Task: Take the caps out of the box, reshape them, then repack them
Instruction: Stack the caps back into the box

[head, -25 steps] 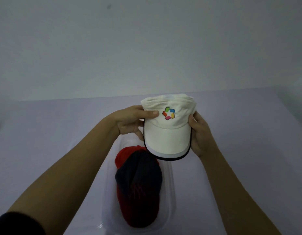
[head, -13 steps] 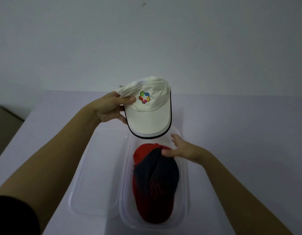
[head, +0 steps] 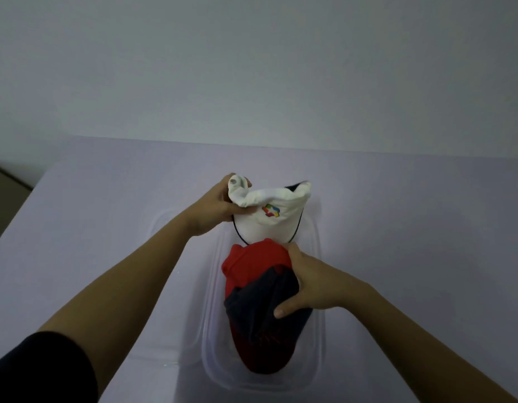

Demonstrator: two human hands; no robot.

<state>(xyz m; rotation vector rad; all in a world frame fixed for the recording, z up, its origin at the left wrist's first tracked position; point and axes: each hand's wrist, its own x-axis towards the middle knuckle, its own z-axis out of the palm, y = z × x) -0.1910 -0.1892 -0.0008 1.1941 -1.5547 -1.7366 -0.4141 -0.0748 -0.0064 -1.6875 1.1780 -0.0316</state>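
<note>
My left hand (head: 220, 206) grips the crumpled left side of a white cap (head: 276, 218) with a coloured logo, held over the far end of a clear plastic box (head: 314, 362). Its brim points down toward me and dips behind the caps below. In the box lie a red cap (head: 252, 264) and a dark navy cap (head: 259, 312) stacked together. My right hand (head: 307, 282) clasps their right side, fingers over the top and thumb on the navy cloth.
The clear lid (head: 191, 330) of the box lies flat on the pale lilac table (head: 101, 228), directly left of the box. A plain wall stands behind the table. A brownish surface (head: 5, 193) shows past the table's left edge.
My right hand left the white cap, dropped to the box and closed on the red and navy caps. My left hand lowered the white cap toward the box's far end.
</note>
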